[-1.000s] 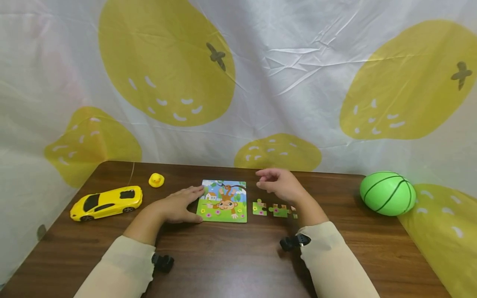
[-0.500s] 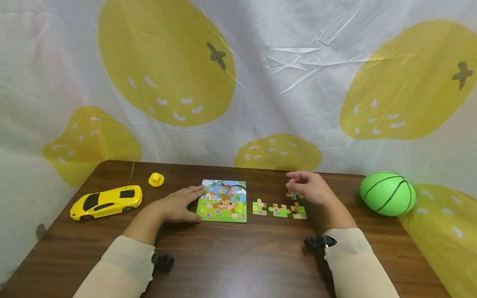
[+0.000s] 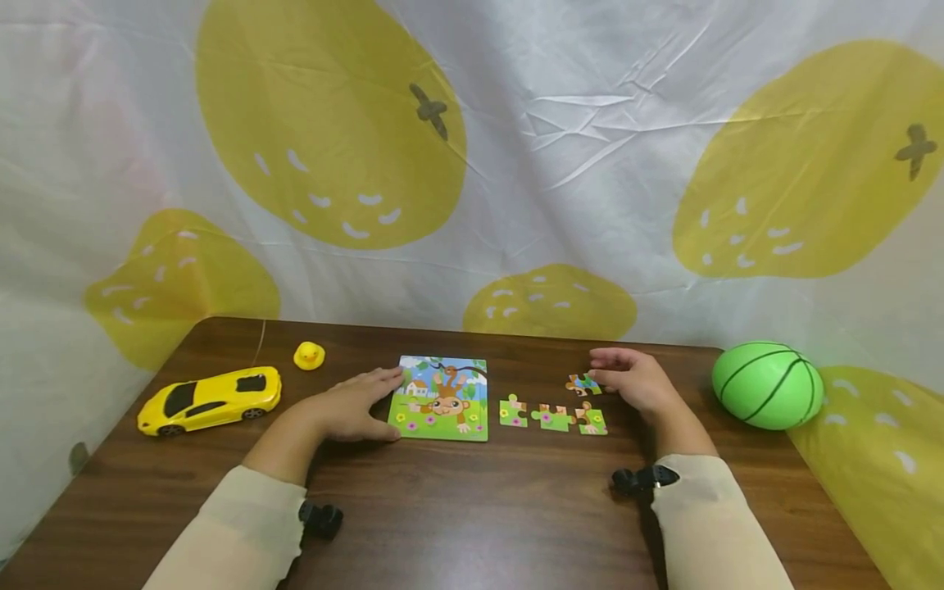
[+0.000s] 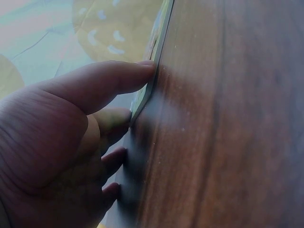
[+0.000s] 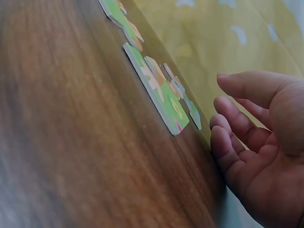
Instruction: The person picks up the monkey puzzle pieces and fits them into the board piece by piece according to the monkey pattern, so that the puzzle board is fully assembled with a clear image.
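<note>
Head view: blue puzzle piece [image 3: 585,385] on the bench [image 3: 457,508], just left of the right hand [image 3: 636,382], the nearer one, long side running roughly left to right; those fingers loosely curved, parted, empty. Left hand [image 3: 356,406], fingers spread wide at the left edge of the picture board [image 3: 440,401], which the left wrist view shows only edge-on.
</note>
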### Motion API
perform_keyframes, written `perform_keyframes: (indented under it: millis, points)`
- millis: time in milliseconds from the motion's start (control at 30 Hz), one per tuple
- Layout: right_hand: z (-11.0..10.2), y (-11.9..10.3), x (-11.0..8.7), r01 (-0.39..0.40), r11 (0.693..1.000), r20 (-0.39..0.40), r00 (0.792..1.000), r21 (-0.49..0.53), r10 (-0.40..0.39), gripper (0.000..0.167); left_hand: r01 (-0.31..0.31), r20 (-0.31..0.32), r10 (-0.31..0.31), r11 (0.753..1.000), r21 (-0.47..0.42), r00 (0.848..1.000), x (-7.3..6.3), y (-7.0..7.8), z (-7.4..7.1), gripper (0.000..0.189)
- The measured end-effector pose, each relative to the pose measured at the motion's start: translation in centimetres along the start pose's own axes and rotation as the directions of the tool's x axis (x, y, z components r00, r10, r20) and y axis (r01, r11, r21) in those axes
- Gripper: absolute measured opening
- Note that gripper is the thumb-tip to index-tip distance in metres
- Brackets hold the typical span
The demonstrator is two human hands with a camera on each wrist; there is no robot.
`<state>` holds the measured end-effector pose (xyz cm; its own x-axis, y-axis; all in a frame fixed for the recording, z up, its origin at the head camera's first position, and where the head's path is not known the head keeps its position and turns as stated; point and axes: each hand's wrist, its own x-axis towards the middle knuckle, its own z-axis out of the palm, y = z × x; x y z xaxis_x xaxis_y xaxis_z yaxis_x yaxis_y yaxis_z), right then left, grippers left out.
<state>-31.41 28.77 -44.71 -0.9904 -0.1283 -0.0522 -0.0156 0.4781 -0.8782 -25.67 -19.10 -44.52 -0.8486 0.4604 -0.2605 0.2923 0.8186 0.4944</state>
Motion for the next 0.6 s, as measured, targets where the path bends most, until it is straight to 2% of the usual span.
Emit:
perform_keyframes:
  millis: [433,600]
  points:
    - [-0.47,0.64,0.08,-0.014,0.991,0.084,0.996,-0.135,0.026,0.057,0.003,0.003,-0.003,1.0,0.004,1.0,0.1,-0.11,-0.04,0.098]
    - [-0.48,0.67,0.22,0.016,0.984,0.099,0.995,-0.178,0.002,0.056,0.005,0.0,-0.005,1.0,0.013,1.0,0.12,-0.12,0.06,0.098]
